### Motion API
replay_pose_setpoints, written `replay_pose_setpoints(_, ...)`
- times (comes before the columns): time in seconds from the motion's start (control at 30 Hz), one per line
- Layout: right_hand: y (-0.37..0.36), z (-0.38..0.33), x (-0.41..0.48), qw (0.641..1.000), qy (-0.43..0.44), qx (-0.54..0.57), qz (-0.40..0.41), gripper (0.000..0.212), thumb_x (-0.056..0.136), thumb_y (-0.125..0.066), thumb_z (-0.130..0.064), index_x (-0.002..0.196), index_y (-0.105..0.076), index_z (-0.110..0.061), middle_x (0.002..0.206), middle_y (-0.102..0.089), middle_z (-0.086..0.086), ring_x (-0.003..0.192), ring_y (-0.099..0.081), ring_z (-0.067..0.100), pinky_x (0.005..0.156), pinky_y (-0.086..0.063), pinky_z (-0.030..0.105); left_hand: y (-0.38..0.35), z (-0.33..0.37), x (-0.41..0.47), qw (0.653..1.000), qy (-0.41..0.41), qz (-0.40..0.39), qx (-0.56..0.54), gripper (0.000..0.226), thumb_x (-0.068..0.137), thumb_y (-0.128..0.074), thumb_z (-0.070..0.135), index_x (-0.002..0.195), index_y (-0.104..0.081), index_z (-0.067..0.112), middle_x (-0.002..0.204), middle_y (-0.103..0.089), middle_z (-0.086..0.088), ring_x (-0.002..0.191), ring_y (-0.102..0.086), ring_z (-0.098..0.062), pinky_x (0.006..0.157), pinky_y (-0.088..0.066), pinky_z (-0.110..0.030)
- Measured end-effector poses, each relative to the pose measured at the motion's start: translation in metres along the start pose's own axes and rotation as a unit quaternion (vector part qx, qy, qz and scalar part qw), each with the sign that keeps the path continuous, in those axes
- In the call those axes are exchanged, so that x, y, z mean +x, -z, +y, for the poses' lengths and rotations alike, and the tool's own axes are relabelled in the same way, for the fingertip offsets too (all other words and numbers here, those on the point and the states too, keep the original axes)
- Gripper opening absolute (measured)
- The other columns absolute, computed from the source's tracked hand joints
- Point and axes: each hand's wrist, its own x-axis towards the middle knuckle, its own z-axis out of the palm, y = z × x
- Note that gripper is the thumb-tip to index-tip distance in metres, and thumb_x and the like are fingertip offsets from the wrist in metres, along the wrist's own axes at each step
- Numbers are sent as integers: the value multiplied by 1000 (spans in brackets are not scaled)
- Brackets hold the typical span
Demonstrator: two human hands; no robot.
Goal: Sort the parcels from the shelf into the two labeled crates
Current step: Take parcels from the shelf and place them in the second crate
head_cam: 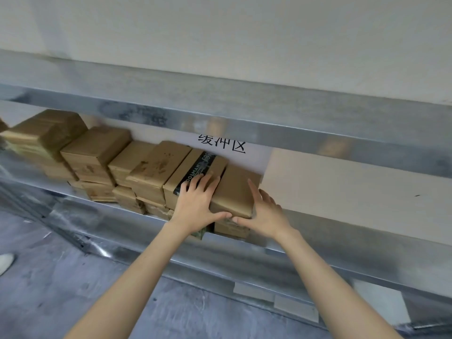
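A row of brown cardboard parcels fills the left half of a metal shelf (pixel 318 255), stacked two high. The rightmost top parcel (pixel 236 189) is plain brown. My left hand (pixel 198 199) lies on its left edge, fingers spread over the neighbouring parcel with black tape (pixel 193 170), thumb along the plain parcel's front edge. My right hand (pixel 265 209) grips the plain parcel's right side, thumb on its front edge. Both thumbs nearly meet. No crate is in view.
A white sign (pixel 221 144) with black characters hangs on the wall behind the parcels. The shelf board to the right of the parcels is bare (pixel 342 189). An upper metal shelf (pixel 244 118) overhangs. Grey floor lies at lower left, with a white shoe (pixel 5 263).
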Motion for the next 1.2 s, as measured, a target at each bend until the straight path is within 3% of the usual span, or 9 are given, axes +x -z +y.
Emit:
replay_pose_setpoints(0.13, -6, 3, 7, 999, 1, 43, -11, 115, 71, -72, -64, 155, 3, -37, 159, -22, 8, 140, -35, 32, 108, -39, 43, -3, -1, 2, 1000, -1, 9, -11, 96, 69, -55, 81, 143, -46, 21, 155, -33, -6, 137, -35, -29, 101, -30, -46)
replay_pose_setpoints(0.3, -8, 6, 8, 992, 16, 127, -12, 117, 71, -79, -52, 157, -3, -31, 158, -21, 10, 140, -34, 30, 111, -37, 40, -6, 5, 2, 1000, 16, 3, -20, 96, 68, -50, 83, 144, -43, 26, 158, -28, -2, 141, -26, -26, 104, -20, -44)
replay_pose_setpoints(0.53, -3, 15, -9, 978, 43, 202, 29, 115, 71, -82, -46, 157, -8, -30, 161, -19, 9, 150, -18, 24, 118, -29, 42, -1, 27, -6, 990, 45, 45, -126, 96, 66, -65, 76, 144, -42, 27, 149, -42, 5, 141, -28, -17, 104, -16, -36)
replay_pose_setpoints(0.7, 20, 31, -41, 970, 52, 223, 75, 115, 67, -79, -57, 156, -11, -34, 161, -23, 0, 146, -24, 23, 116, -31, 45, 19, 61, -11, 955, 36, 20, -293, 94, 68, -72, 63, 146, -27, 34, 139, -48, 9, 122, -44, -18, 94, -30, -32)
replay_pose_setpoints(0.83, 45, 54, -86, 967, 45, 227, 112, 117, 68, -79, -59, 157, -9, -33, 160, -22, -1, 142, -24, 23, 114, -27, 34, 37, 108, -18, 921, 21, -5, -389, 96, 64, -77, 56, 143, -28, 34, 134, -52, 10, 121, -48, -16, 102, -42, -45)
replay_pose_setpoints(0.93, 67, 81, -130, 965, 32, 223, 135, 115, 72, -78, -57, 157, -6, -31, 162, -17, 0, 146, -18, 21, 112, -19, 29, 50, 157, -25, 888, -5, -24, -459, 96, 62, -80, 52, 142, -31, 34, 134, -53, 10, 124, -48, -14, 103, -42, -45)
replay_pose_setpoints(1.0, 82, 104, -165, 964, 20, 217, 151, 114, 74, -76, -57, 157, -4, -30, 162, -14, -3, 146, -17, 19, 110, -17, 26, 60, 196, -33, 879, -29, -25, -475, 93, 61, -78, 55, 139, -31, 40, 134, -49, 19, 121, -48, -5, 101, -45, -40)
replay_pose_setpoints(1.1, 104, 139, -222, 957, -4, 224, 187, 115, 75, -77, -55, 156, 0, -29, 159, -18, -7, 141, -22, 18, 107, -20, 26, 72, 260, -46, 866, -76, -31, -494, 88, 65, -77, 52, 138, -31, 38, 136, -45, 21, 121, -47, -4, 100, -45, -39)
replay_pose_setpoints(1.2, 124, 176, -286, 943, -28, 245, 222, 122, 73, -80, -54, 155, 8, -32, 160, -16, -7, 143, -19, 16, 115, -21, 32, 83, 328, -61, 854, -121, -34, -504, 83, 64, -75, 52, 134, -32, 40, 134, -45, 22, 120, -48, -9, 99, -45, -40)
